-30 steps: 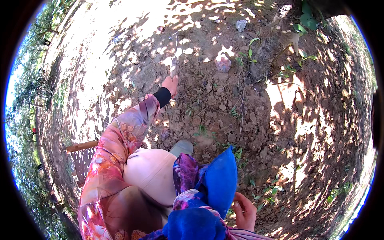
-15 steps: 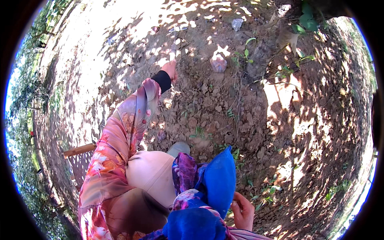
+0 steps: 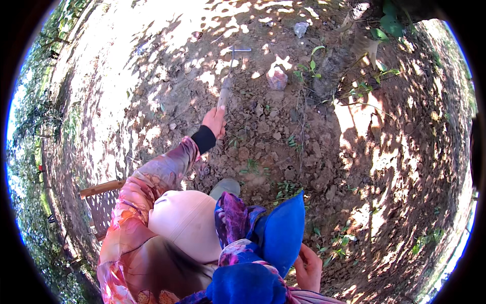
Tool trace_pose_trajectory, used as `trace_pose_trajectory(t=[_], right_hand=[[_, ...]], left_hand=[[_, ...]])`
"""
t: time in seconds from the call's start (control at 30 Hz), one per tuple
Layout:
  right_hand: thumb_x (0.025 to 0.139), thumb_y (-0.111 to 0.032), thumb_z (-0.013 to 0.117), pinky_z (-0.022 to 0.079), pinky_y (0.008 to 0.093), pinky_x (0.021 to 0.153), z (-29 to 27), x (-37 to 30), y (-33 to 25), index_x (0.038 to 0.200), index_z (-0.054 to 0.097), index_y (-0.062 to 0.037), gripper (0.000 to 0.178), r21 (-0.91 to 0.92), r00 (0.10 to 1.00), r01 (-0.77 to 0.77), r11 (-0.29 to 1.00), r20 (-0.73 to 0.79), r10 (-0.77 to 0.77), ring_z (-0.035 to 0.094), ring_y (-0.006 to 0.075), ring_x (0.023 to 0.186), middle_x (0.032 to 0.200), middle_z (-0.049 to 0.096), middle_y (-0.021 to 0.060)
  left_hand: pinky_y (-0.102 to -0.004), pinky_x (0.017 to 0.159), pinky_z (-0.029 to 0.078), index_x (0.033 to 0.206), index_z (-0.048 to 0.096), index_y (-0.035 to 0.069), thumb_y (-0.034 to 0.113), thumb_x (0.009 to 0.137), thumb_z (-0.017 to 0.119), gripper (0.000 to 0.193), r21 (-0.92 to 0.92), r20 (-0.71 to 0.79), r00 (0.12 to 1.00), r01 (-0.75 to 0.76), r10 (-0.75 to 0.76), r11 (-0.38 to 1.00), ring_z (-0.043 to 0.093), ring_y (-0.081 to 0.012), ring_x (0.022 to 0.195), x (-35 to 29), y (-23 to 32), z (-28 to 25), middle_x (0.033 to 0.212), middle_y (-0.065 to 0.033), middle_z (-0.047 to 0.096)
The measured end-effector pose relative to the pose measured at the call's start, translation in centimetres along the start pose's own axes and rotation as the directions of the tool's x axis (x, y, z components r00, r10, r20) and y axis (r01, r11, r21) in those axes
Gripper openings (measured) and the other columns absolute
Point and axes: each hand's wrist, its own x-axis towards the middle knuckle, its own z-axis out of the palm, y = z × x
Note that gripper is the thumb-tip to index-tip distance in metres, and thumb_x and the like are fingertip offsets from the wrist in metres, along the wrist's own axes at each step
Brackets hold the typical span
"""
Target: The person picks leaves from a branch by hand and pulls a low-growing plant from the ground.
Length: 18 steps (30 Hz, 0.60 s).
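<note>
My left hand [image 3: 214, 122], at the end of a flowered sleeve with a black cuff, is closed round the pale handle of a small hand hoe [image 3: 223, 96]. Its thin metal shank points away from me and ends in a narrow crosspiece over the soil. My right hand [image 3: 308, 268] is low on the right, beside a blue cloth [image 3: 281, 233]. Its fingers are curled and partly hidden by the cloth; whether they hold anything does not show.
Cloddy brown soil [image 3: 263, 147] carries small weeds. A reddish lump [image 3: 277, 79] and a crumpled clear plastic piece [image 3: 300, 29] lie ahead, near a trunk base [image 3: 362, 45]. A brown lattice-sided crate [image 3: 104, 205] stands at left. A grey shoe [image 3: 225, 187] shows near my clothing.
My left hand has come back toward me with the hoe, whose crosspiece now shows more plainly. The right hand has hardly moved.
</note>
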Motion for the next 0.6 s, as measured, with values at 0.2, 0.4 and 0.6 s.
trace_pose_trajectory(t=[0.2, 0.4, 0.6], right_hand=[[0.089, -0.001, 0.053, 0.048, 0.0250, 0.075, 0.5, -0.5, -0.8, 0.119, 0.056, 0.0072, 0.031, 0.060, 0.999, 0.020, 0.998, -0.041, -0.018, 0.062, 0.0110, 0.085, 0.094, 0.067, 0.0090], [0.089, 0.001, 0.053, 0.049, 0.0252, 0.076, -0.2, -0.5, 0.8, 0.118, 0.056, 0.0075, 0.030, 0.014, 0.999, 0.022, 1.000, -0.035, -0.021, 0.062, 0.0109, 0.084, 0.093, 0.067, 0.0086], [0.089, 0.002, 0.052, 0.049, 0.0250, 0.075, -0.2, -0.4, 0.8, 0.117, 0.056, 0.0076, 0.029, 0.000, 0.999, 0.046, 0.999, -0.004, -0.046, 0.062, 0.0114, 0.085, 0.094, 0.067, 0.0087]], left_hand=[[-0.0369, 0.035, 0.040, 0.086, 0.048, 0.001, 0.041, 0.095, 0.045, 0.041, 0.346, -0.099, 0.980, -0.126, 0.170, 0.930, 0.049, -0.0205, 0.037, 11.8, 4.1, 1.3, 0.054, -0.0077, 0.050], [-0.0316, 0.032, 0.036, 0.088, 0.041, 0.005, 0.045, 0.096, 0.042, 0.041, 0.277, -0.018, 0.999, -0.030, 0.037, 0.960, 0.045, -0.0154, 0.036, 7.0, -0.3, 1.7, 0.057, -0.0051, 0.047], [-0.0270, 0.030, 0.031, 0.092, 0.042, 0.008, 0.041, 0.098, 0.038, 0.034, 0.291, 0.035, 0.996, 0.069, -0.083, 0.954, 0.042, -0.0117, 0.037, -4.0, -4.7, -0.5, 0.060, -0.0024, 0.044]])
